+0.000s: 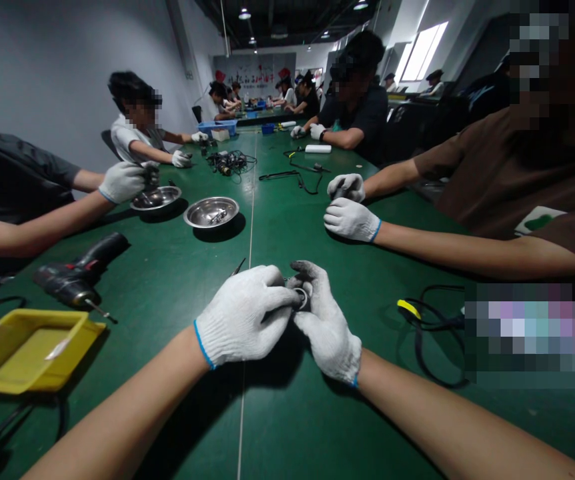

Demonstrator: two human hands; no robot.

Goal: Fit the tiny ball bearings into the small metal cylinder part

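Note:
My left hand (252, 312) and my right hand (323, 320), both in white gloves with blue cuffs, meet over the green table (272, 420). Between them is a small round part with a light ring (301, 298). The fingers of my right hand curl around its far and right side, while my left fingertips press on it from the left. Its lower portion is hidden by the gloves. A thin dark pointed tool (238, 267) shows just beyond my left hand; the rest of it is covered.
Left: a power drill (75, 270) and a yellow tray (30, 353). Ahead: a metal bowl (211, 213) with small parts, another bowl (156, 199) under a person's gloved hand, and a cable pile (227, 162). Right: a person's gloved hands (351, 219) and a black cable (420, 340).

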